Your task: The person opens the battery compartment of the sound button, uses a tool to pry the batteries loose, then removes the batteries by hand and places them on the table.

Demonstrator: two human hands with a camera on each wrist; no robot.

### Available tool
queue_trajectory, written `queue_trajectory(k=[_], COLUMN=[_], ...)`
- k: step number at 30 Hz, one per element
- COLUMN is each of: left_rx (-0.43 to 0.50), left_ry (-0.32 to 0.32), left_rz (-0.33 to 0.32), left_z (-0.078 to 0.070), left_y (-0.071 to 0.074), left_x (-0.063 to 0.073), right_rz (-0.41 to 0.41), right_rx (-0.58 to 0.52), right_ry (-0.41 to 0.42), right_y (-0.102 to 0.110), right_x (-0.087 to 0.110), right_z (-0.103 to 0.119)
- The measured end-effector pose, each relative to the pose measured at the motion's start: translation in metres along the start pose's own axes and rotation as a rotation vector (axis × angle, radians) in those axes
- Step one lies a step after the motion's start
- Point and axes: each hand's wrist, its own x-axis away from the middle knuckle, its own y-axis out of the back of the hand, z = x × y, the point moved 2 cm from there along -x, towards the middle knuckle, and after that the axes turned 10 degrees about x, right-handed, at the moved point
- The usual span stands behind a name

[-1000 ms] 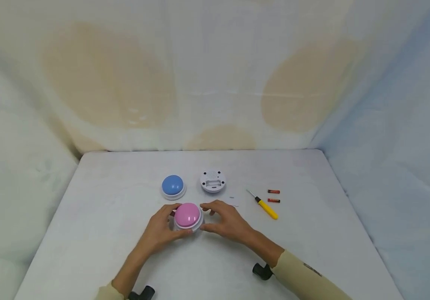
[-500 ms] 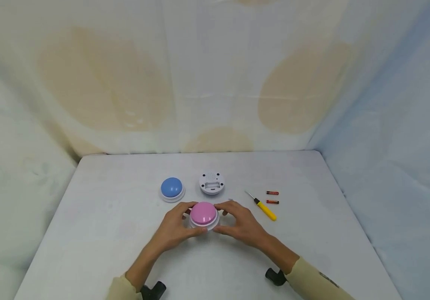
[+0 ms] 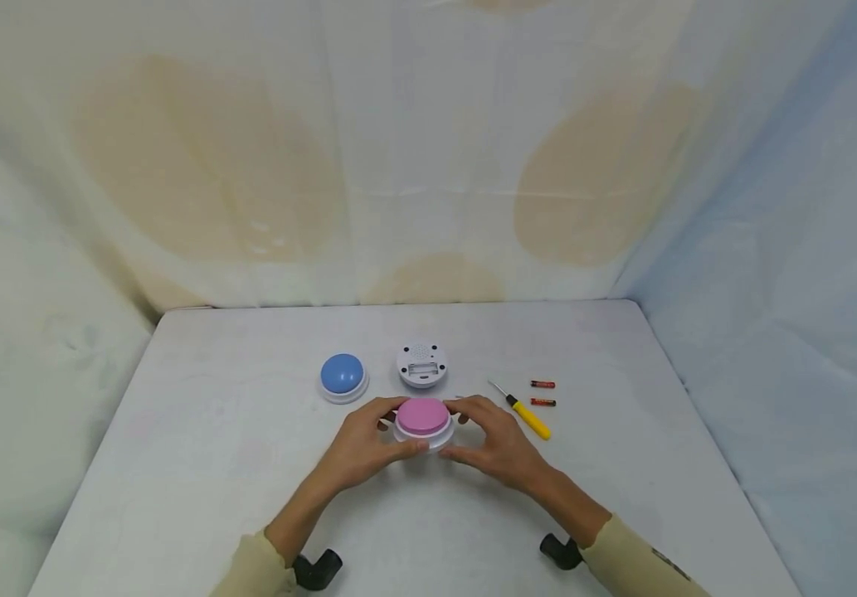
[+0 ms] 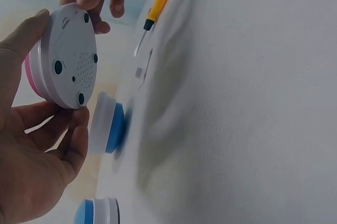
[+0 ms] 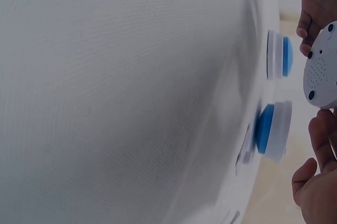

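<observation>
A round push-button buzzer [image 3: 422, 416] with a pink dome and white base is held up off the table. My left hand [image 3: 364, 444] grips its left side, thumb at the front and fingers behind. On the other side my right hand [image 3: 499, 444] pinches the rim between thumb and fingertips. In the left wrist view the buzzer's white underside [image 4: 73, 61] shows speaker holes and dark round spots. Behind it, a blue-domed buzzer [image 3: 342, 375] stands upright. Next to that one, another buzzer [image 3: 422, 366] lies dome down, its battery slot facing up without batteries.
A yellow-handled screwdriver [image 3: 528, 417] lies on the white table [image 3: 659, 464], right of the hands. Beyond it are two red-and-black batteries [image 3: 543, 402]. A small flat piece [image 4: 138, 72] lies near the screwdriver tip. White cloth walls [image 3: 428, 207] enclose the table.
Both hands have carried the pink buzzer to the right, and its dome now tilts away. The right fingertips, beside the rim earlier, have closed on it. Other objects stay put.
</observation>
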Motion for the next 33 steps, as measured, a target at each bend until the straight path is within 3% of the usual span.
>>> queue_trajectory(k=[16,25,33], left_rx=[0.075,0.157,0.127], left_ry=[0.005,-0.003,-0.001], left_rz=[0.004,0.018,0.024], left_z=[0.0015,0.0057,0.0069], left_y=[0.0012,0.0047,0.0064], left_x=[-0.0013,0.0036,0.0064], right_rz=[-0.079,-0.099,-0.136], right_rx=[0.013,-0.008,-0.042], right_ry=[0.011,-0.066,-0.086], right_y=[0.0024,0.0018,0.0044], right_x=[0.0014,-0.001,-0.0043], right_z=[-0.0041,-0.0022,0.0006])
